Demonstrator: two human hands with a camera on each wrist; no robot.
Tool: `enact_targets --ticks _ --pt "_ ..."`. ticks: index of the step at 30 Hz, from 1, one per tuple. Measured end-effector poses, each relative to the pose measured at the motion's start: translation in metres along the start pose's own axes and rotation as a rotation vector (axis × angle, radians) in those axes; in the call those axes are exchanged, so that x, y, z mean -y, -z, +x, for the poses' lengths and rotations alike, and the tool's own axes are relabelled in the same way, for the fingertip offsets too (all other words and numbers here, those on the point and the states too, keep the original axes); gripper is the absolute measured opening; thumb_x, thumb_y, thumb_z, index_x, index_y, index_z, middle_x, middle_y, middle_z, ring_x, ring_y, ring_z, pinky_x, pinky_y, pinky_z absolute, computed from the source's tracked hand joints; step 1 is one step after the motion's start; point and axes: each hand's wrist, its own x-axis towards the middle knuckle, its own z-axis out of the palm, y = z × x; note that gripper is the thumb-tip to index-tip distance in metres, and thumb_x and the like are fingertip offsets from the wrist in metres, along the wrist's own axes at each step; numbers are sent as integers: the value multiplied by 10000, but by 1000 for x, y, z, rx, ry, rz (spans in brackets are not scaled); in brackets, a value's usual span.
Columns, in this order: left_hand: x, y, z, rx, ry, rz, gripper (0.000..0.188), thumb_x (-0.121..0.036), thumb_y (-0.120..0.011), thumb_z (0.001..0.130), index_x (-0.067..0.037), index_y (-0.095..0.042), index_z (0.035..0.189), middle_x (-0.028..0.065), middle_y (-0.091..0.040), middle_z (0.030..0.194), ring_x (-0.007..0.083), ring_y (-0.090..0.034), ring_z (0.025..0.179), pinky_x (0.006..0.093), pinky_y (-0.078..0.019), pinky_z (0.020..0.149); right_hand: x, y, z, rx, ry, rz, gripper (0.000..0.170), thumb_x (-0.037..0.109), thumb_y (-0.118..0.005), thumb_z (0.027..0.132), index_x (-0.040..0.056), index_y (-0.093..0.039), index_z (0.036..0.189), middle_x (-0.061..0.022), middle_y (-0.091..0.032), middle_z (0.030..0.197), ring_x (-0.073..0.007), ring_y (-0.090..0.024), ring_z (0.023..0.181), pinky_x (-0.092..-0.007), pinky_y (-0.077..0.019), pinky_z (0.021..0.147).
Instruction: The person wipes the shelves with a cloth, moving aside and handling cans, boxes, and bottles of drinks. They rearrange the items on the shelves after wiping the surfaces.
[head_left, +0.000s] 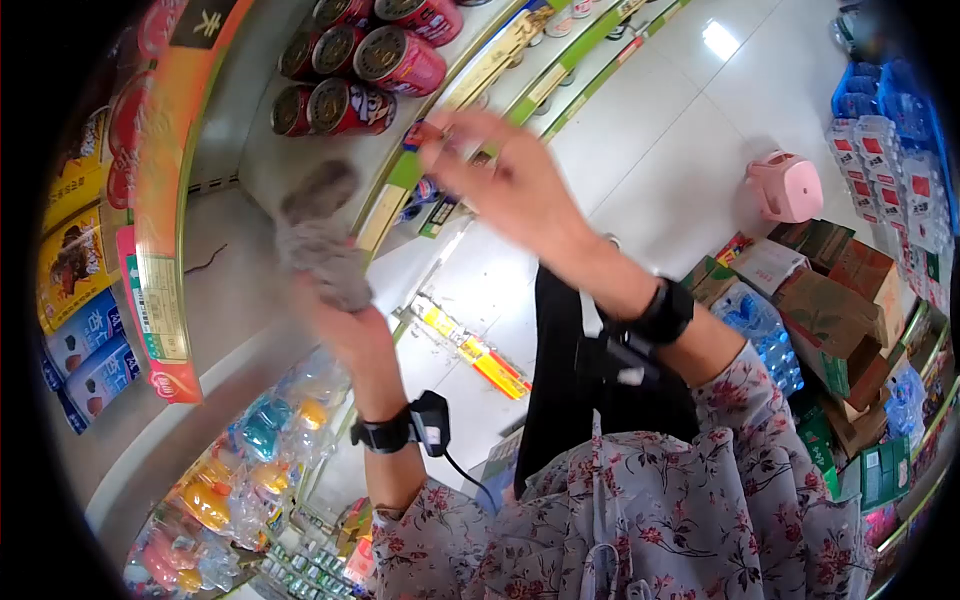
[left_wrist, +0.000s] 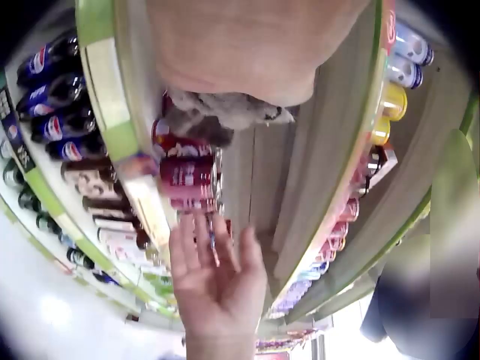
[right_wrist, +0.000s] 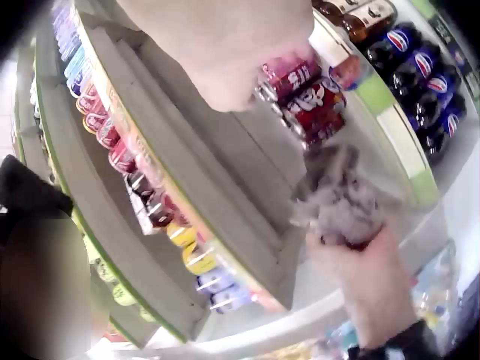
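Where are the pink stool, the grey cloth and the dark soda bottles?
Pink stool (head_left: pixel 802 188), head view: its seat.
Grey cloth (head_left: pixel 333 262), head view: its middle.
Dark soda bottles (left_wrist: pixel 51 60), left wrist view: the uppermost one's side.

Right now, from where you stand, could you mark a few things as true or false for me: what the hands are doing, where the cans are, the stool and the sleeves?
1. The left hand holds a grey cloth. True.
2. The right hand is curled into a fist. False: it is open, with its fingers extended.
3. The red cans are on the floor. False: they are on a shelf.
4. The stool is pink. True.
5. The sleeves are plain black. False: they are pale with a flower pattern.
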Motion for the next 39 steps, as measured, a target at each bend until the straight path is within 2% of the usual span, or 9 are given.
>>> enact_targets --ticks 6,15,17,20,23,26,28,34,39 --pt "89 84 162 87 -487 1438 610 -389 -627 811 45 -502 1221 216 -467 1320 355 -468 1185 453 -366 1007 -45 5 75 -339 371 -444 518 168 -642 764 49 -496 1247 -208 -527 1225 -394 -473 1169 -413 -395 987" --pt "112 124 371 193 -76 915 379 -427 -639 821 -54 -679 766 27 -613 674 140 -562 648 313 -444 577 -87 -2 89 -330 626 -886 653 123 -654 686 16 -452 1298 -165 -497 1313 -334 -351 1323 -477 -312 1062" --pt "106 132 413 205 8 1260 378 -399 -615 844 -50 -635 991 40 -614 889 166 -556 784 333 -446 678 -89 -2 91 -316 590 -935 653 109 -658 706 25 -441 1315 -146 -494 1315 -305 -392 1281 -432 -352 1032" --pt "47 91 345 429 -162 1074 539 -428 -522 885 -49 -497 1267 83 -540 1196 218 -508 1034 334 -398 888 -84 1 94 -222 542 -881 659 78 -670 721 21 -419 1327 -159 -474 1340 -354 -313 1349 -385 -283 1120" --pt "5 33 279 271 222 821 564 -388 -514 883 -54 -477 1337 116 -545 1259 242 -518 1080 343 -408 922 -79 0 93 -218 534 -805 664 74 -680 716 27 -420 1326 -153 -481 1330 -338 -353 1329 -374 -318 1101" --pt "48 97 372 290 19 809 471 -350 -517 871 -41 -562 1224 147 -601 1120 263 -562 958 361 -448 827 -80 0 93 -257 579 -857 765 228 -773 637 12 -452 1297 -147 -520 1281 -317 -391 1308 -381 -370 1051" --pt "80 136 424 615 -691 1746 532 -387 -573 848 -26 -545 1238 184 -609 1128 301 -582 981 405 -459 856 -82 2 96 -275 623 -895 796 279 -804 617 5 -468 1284 -146 -538 1259 -304 -410 1297 -382 -409 1011" --pt "56 60 206 254 -399 1571 657 -448 -571 842 91 -497 1210 348 -493 1203 461 -499 1083 484 -380 975 -84 7 92 -194 534 -976 693 79 -651 733 80 -386 1374 -134 -475 1333 -287 -352 1337 -355 -378 1054" --pt "76 67 156 195 -861 1517 500 -403 -561 871 32 -592 1116 275 -618 1041 475 -561 987 482 -445 869 -80 9 91 -192 535 -1064 686 115 -665 749 82 -389 1376 -133 -490 1314 -276 -374 1322 -357 -421 1002"
